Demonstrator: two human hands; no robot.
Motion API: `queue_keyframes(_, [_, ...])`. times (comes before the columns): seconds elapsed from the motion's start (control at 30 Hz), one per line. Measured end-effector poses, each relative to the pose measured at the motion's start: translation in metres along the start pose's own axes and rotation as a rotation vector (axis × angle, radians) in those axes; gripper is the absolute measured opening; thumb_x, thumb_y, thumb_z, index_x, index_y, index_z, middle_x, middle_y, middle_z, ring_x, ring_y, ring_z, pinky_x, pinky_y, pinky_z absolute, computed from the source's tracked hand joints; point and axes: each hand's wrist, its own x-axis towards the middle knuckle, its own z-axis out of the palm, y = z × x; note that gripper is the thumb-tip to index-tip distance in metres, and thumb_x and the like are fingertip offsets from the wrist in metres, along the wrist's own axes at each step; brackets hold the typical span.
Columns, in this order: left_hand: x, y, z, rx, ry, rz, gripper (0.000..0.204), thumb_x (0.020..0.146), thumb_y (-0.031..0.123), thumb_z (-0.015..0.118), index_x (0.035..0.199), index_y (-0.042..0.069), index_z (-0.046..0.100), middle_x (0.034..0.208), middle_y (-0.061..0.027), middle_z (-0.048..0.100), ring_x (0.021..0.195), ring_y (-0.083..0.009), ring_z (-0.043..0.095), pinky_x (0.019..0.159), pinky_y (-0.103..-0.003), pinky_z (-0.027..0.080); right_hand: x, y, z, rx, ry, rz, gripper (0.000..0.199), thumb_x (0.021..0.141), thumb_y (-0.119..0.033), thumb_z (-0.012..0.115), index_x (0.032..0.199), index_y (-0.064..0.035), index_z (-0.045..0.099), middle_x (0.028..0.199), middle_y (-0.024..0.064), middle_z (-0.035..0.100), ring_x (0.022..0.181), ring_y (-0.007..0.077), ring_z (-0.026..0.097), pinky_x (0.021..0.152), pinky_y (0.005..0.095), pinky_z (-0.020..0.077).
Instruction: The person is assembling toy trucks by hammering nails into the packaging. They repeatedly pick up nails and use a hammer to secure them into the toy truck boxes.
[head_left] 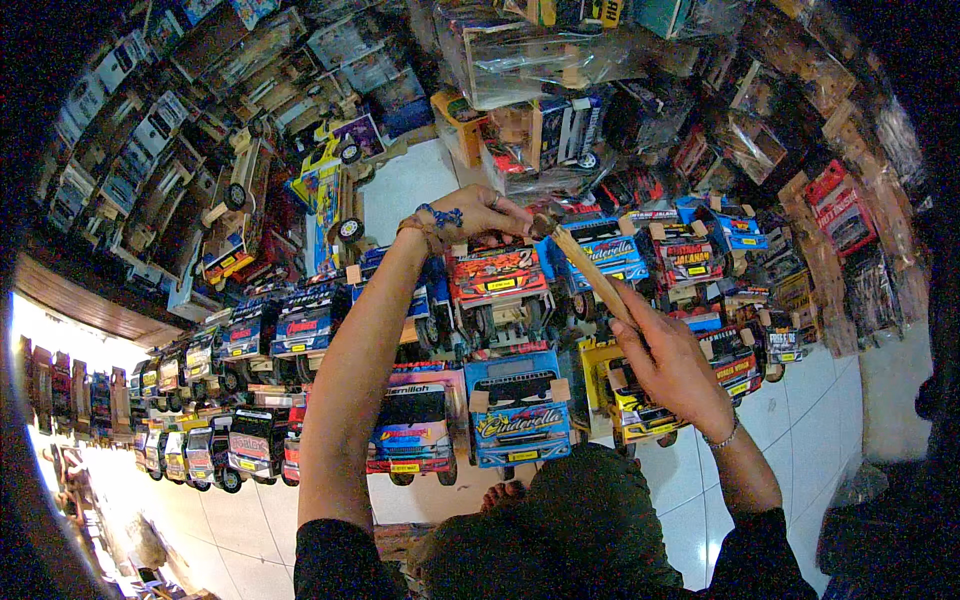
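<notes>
My right hand (pixel 665 365) is wrapped round the pale wooden handle of a hammer (pixel 590 268), which slants up and left. Its dark head is close to the fingertips of my left hand (pixel 483 213). The left fingers are drawn together above a red toy truck (pixel 498 278); anything between them is too small or hidden to make out. Right of that truck stands a blue toy truck (pixel 607 252), partly behind the handle. Below my right hand is a yellow toy truck (pixel 640 408). Another blue toy truck (pixel 517 410) faces me in the front row.
Rows of toy trucks (pixel 262 437) stretch leftward on the white tiled floor (pixel 240 520). Plastic-wrapped toys (pixel 560 65) are stacked at the back. More wrapped toys (pixel 840 208) line the right side. A yellow and blue toy truck (pixel 325 195) stands at back left.
</notes>
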Motion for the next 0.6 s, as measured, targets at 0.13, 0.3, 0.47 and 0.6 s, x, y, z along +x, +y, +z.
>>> queue_keyframes(0.13, [0.005,-0.005,-0.001,-0.048,-0.004,0.007,0.027,0.087,0.025,0.071,0.107,0.007,0.072,0.090,0.0025,0.071,0.072,-0.0029,0.059,0.060,-0.016,0.047,0.001,-0.001,0.000,0.036,-0.007,0.008,0.048,0.099,-0.023,0.049,0.142,-0.0050,0.039,0.114,0.0259,0.062,0.097,0.0415,0.062,0.082,0.0465,0.0482])
queue_keyframes(0.3, [0.009,-0.013,-0.003,-0.065,-0.010,0.013,0.027,0.086,0.023,0.071,0.108,0.006,0.072,0.088,0.0016,0.071,0.071,-0.0026,0.059,0.059,-0.016,0.048,0.001,0.002,0.003,-0.007,0.004,-0.010,0.048,0.099,-0.022,0.050,0.143,-0.0065,0.038,0.118,0.0250,0.061,0.100,0.0417,0.062,0.086,0.0468,0.0484])
queue_keyframes(0.47, [0.010,-0.014,-0.002,-0.103,0.008,0.007,0.029,0.087,0.021,0.071,0.110,0.005,0.070,0.088,0.0012,0.070,0.070,-0.0034,0.060,0.059,-0.016,0.049,0.006,0.007,0.006,-0.050,0.016,-0.092,0.049,0.099,-0.019,0.049,0.145,-0.0080,0.036,0.120,0.0243,0.060,0.103,0.0423,0.061,0.088,0.0480,0.0483])
queue_keyframes(0.6, [0.011,-0.016,-0.003,-0.082,0.030,-0.015,0.031,0.086,0.019,0.071,0.113,0.003,0.068,0.089,0.0001,0.070,0.070,-0.0041,0.061,0.059,-0.017,0.050,0.011,0.008,0.009,-0.039,-0.008,-0.098,0.051,0.098,-0.016,0.049,0.147,-0.0100,0.034,0.121,0.0239,0.060,0.100,0.0427,0.062,0.085,0.0476,0.0499])
